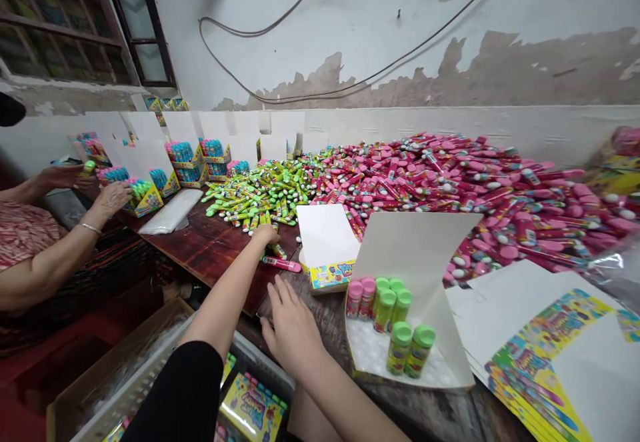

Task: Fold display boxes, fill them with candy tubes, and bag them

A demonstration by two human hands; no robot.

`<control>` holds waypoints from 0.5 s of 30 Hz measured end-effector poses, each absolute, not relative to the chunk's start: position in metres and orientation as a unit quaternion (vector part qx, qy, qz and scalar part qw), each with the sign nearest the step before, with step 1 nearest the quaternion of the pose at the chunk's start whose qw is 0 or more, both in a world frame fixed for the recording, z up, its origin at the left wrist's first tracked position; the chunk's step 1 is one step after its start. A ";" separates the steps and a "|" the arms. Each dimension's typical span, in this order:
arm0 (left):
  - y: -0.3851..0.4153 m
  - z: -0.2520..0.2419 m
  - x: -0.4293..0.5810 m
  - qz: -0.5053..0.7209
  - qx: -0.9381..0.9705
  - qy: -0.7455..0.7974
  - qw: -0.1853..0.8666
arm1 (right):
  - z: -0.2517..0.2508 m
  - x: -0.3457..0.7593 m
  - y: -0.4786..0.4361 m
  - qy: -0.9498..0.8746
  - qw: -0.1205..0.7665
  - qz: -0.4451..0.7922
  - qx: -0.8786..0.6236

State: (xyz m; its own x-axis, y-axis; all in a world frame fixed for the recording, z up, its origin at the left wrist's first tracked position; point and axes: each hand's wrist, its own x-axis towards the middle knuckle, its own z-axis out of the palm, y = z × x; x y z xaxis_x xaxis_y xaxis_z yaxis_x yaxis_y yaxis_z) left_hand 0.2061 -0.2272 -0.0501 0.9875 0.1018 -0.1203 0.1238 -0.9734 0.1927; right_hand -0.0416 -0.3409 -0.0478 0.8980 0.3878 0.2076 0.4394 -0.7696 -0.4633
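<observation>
Dozens of green tubes (273, 192), likely light, stiff and slick, best pinched mid-barrel, lie by the left hand (265, 235), grip impossible to tell; right hand (294, 325) spread, empty.

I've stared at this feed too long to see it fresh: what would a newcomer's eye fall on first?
Probably the big heap of pink tubes spread along the back and right of the table, with the smaller green heap to its left. Next, the open white box at front centre-right, with a few pink and green tubes standing in it. The left hand is at the green heap's near edge.
</observation>
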 end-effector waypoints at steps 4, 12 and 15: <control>-0.185 -0.050 0.186 -0.017 0.979 0.111 0.168 | -0.067 -0.007 -0.323 -0.215 0.231 -0.061 -0.947; -0.162 -0.062 0.136 0.079 0.915 0.109 0.381 | -0.063 0.014 -0.300 -0.108 0.256 -0.129 -0.952; -0.184 -0.071 0.123 0.099 0.879 0.088 0.459 | -0.047 0.012 -0.295 -0.082 0.245 -0.097 -0.961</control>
